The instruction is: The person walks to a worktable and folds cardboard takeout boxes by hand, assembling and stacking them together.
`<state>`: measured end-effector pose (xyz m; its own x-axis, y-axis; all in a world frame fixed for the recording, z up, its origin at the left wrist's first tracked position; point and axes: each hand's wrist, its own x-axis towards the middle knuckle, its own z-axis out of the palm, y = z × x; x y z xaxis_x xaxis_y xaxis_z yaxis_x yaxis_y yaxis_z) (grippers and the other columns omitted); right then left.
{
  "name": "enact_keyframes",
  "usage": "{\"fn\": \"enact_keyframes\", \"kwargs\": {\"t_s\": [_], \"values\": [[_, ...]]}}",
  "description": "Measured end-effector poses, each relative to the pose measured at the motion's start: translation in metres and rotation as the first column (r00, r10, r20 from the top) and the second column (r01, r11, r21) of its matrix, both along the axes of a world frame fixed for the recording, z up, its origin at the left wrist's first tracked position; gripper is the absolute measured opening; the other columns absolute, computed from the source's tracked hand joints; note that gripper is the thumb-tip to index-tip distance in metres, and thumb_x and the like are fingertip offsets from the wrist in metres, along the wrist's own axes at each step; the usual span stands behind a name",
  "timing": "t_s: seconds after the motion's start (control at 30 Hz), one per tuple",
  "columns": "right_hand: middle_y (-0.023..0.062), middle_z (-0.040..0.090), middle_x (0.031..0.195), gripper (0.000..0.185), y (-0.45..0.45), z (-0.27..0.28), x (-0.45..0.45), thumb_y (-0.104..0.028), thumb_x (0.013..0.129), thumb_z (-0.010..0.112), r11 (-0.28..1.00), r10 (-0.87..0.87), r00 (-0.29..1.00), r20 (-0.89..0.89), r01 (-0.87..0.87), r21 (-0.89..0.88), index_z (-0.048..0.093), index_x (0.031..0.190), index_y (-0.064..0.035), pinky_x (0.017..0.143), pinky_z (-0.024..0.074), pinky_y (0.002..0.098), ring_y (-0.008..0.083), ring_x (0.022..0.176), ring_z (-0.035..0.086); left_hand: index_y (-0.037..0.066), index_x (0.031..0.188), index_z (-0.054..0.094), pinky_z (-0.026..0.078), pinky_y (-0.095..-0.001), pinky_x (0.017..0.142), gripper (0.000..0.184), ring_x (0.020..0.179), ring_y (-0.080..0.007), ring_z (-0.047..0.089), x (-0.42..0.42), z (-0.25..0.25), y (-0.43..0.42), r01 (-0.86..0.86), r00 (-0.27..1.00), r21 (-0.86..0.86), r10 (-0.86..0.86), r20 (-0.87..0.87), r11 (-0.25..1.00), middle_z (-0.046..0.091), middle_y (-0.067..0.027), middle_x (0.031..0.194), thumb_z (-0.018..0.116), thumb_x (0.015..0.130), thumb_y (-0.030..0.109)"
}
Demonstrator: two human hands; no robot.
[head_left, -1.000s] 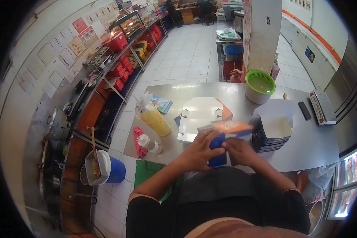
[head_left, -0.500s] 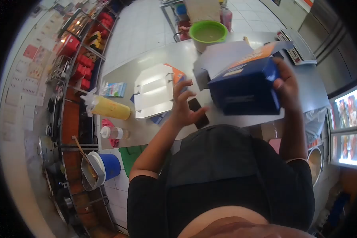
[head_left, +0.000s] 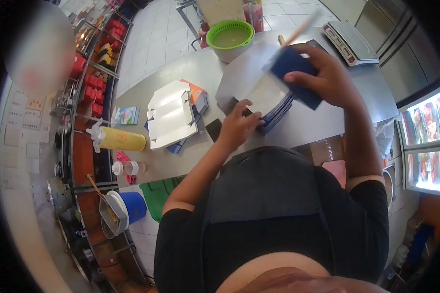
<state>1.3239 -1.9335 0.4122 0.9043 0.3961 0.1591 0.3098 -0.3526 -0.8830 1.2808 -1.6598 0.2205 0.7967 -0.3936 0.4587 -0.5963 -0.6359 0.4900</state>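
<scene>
My right hand (head_left: 320, 75) grips a dark blue cardboard panel of a takeaway box (head_left: 296, 68), raised over the right part of the table; a pale flap sticks up behind it, smeared by motion. My left hand (head_left: 237, 124) has bent fingers on the near left corner of the blue-edged, white-inside cardboard (head_left: 278, 115). Whether both hands hold one single box I cannot tell. Behind lies a large pale cardboard sheet (head_left: 242, 68). To the left are white box blanks (head_left: 173, 115) with blue and orange parts, and a dark phone-like slab (head_left: 213, 130) beside my left wrist.
On the steel table (head_left: 181, 66) stand a green-rimmed tub (head_left: 230, 36), a scale (head_left: 352, 41), a yellow roll-like container (head_left: 122, 139) and a clear bottle (head_left: 132, 168). A shelf rack (head_left: 100, 73) runs along the left; a lit fridge (head_left: 428, 141) is at right.
The blue box has turned and tilted up and away in my right hand. My left hand has moved from free air to the cardboard's near corner. The camera view has shifted slightly right.
</scene>
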Motion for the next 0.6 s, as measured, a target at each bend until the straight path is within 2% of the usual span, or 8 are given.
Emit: {"fn": "enact_keyframes", "kwargs": {"t_s": [0.07, 0.1, 0.13, 0.27, 0.3, 0.4, 0.43, 0.6], "values": [[0.0154, 0.075, 0.104, 0.059, 0.011, 0.007, 0.007, -0.035, 0.091, 0.082, 0.960, 0.148, 0.984, 0.101, -0.119, -0.253, 0.059, 0.137, -0.0064, 0.079, 0.0577, 0.0340, 0.0221, 0.091, 0.073, 0.013, 0.111, 0.074, 0.057, -0.0396, 0.076, 0.024, 0.090, -0.0262, 0.068, -0.003, 0.003, -0.018, 0.049, 0.999, 0.026, -0.050, 0.010, 0.998, 0.060, -0.0118, 0.123, 0.080, 0.088, 0.017], [0.0210, 0.075, 0.106, 0.058, 0.016, 0.001, 0.013, -0.037, 0.090, 0.081, 0.895, 0.270, 0.941, 0.206, -0.166, -0.415, 0.059, 0.137, -0.0096, 0.084, 0.0568, 0.0411, 0.0349, 0.096, 0.074, 0.014, 0.114, 0.074, 0.057, -0.0391, 0.075, 0.026, 0.090, -0.0262, 0.068, -0.004, 0.004, -0.026, 0.069, 0.997, 0.037, -0.070, 0.030, 0.997, 0.061, -0.0115, 0.121, 0.079, 0.089, 0.016], [0.0231, 0.074, 0.107, 0.056, 0.023, -0.008, 0.016, -0.038, 0.091, 0.078, 0.864, 0.345, 0.913, 0.217, -0.219, -0.454, 0.059, 0.136, -0.0092, 0.087, 0.0541, 0.0487, 0.0450, 0.099, 0.071, 0.015, 0.117, 0.075, 0.058, -0.0387, 0.074, 0.028, 0.089, -0.0262, 0.069, -0.006, 0.004, -0.034, 0.087, 0.995, 0.047, -0.089, 0.050, 0.995, 0.062, -0.0112, 0.119, 0.077, 0.089, 0.014], [0.0215, 0.074, 0.101, 0.049, 0.053, -0.023, 0.018, -0.037, 0.092, 0.074, 0.715, 0.496, 0.864, 0.090, -0.347, -0.607, 0.061, 0.135, -0.0148, 0.085, 0.0526, 0.0522, 0.0447, 0.095, 0.070, 0.018, 0.126, 0.073, 0.059, -0.0422, 0.073, 0.038, 0.091, -0.0313, 0.069, -0.020, 0.005, -0.056, 0.057, 0.997, 0.216, -0.068, 0.043, 0.975, 0.065, -0.0142, 0.112, 0.063, 0.091, 0.010], [0.0211, 0.074, 0.099, 0.048, 0.058, -0.027, 0.017, -0.037, 0.092, 0.073, 0.681, 0.524, 0.849, 0.076, -0.363, -0.636, 0.061, 0.134, -0.0160, 0.083, 0.0528, 0.0525, 0.0443, 0.093, 0.071, 0.015, 0.127, 0.072, 0.059, -0.0412, 0.072, 0.038, 0.095, -0.0315, 0.068, -0.025, 0.009, -0.055, 0.053, 0.998, 0.288, -0.044, -0.040, 0.956, 0.063, -0.0136, 0.108, 0.065, 0.090, 0.010], [0.0206, 0.075, 0.100, 0.049, 0.071, -0.037, 0.014, -0.034, 0.089, 0.076, 0.569, 0.567, 0.824, 0.001, -0.391, -0.724, 0.064, 0.133, -0.0145, 0.082, 0.0558, 0.0511, 0.0415, 0.093, 0.073, 0.012, 0.128, 0.070, 0.059, -0.0405, 0.071, 0.039, 0.098, -0.0319, 0.067, -0.027, -0.003, -0.054, 0.014, 0.999, 0.237, -0.025, 0.045, 0.971, 0.064, -0.0130, 0.113, 0.068, 0.090, 0.012], [0.0192, 0.075, 0.092, 0.042, 0.070, -0.048, 0.016, -0.033, 0.089, 0.076, 0.554, 0.582, 0.812, 0.052, -0.349, -0.756, 0.066, 0.124, -0.0121, 0.076, 0.0566, 0.0502, 0.0395, 0.088, 0.074, 0.010, 0.128, 0.069, 0.059, -0.0415, 0.072, 0.037, 0.097, -0.0330, 0.068, -0.028, -0.007, -0.053, -0.005, 0.997, 0.190, -0.011, 0.082, 0.982, 0.065, -0.0130, 0.113, 0.069, 0.091, 0.013], [0.0126, 0.072, 0.076, 0.037, 0.062, -0.099, 0.024, -0.033, 0.091, 0.072, 0.585, 0.549, 0.809, 0.207, -0.195, -0.787, 0.064, 0.121, -0.0136, 0.059, 0.0541, 0.0476, 0.0355, 0.069, 0.073, 0.006, 0.123, 0.069, 0.058, -0.0432, 0.075, 0.032, 0.097, -0.0354, 0.069, -0.034, -0.002, -0.056, -0.027, 0.986, 0.067, 0.015, 0.167, 0.997, 0.068, -0.0134, 0.113, 0.071, 0.093, 0.017]]}}
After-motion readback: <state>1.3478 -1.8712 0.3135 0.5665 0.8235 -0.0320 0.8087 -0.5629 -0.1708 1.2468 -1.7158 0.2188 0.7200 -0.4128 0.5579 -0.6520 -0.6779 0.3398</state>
